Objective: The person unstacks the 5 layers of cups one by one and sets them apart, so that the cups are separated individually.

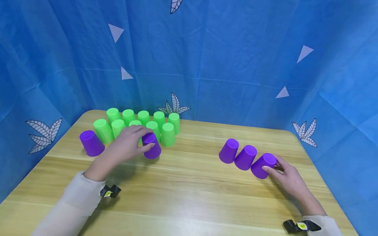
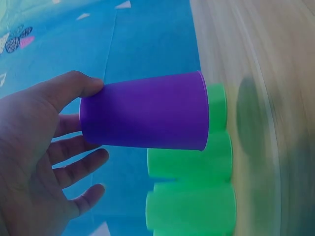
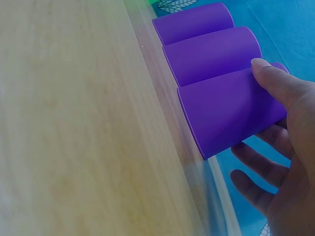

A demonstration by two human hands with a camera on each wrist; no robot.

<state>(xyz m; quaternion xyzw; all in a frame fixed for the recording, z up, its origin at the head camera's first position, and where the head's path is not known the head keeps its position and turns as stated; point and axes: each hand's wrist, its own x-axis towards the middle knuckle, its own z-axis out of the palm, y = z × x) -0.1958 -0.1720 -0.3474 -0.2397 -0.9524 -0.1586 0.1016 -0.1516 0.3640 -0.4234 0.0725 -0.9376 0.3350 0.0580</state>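
Observation:
My left hand (image 1: 125, 142) pinches an upside-down purple cup (image 1: 151, 147) near its base, thumb on one side and fingers on the other. In the left wrist view that purple cup (image 2: 145, 112) hangs in front of green cups (image 2: 192, 206), a little off the wood. My right hand (image 1: 290, 180) holds another upside-down purple cup (image 1: 261, 167) by its upper part. Two more purple cups (image 1: 245, 158) (image 1: 228, 151) stand in a slanting row beside it. The right wrist view shows the held purple cup (image 3: 231, 110) close against its neighbour.
Two rows of upside-down green cups (image 1: 168, 135) stand at the back left of the wooden table (image 1: 189, 196). A single purple cup (image 1: 92, 143) is at their left front. Blue cloth (image 1: 230, 59) hangs behind and at both sides.

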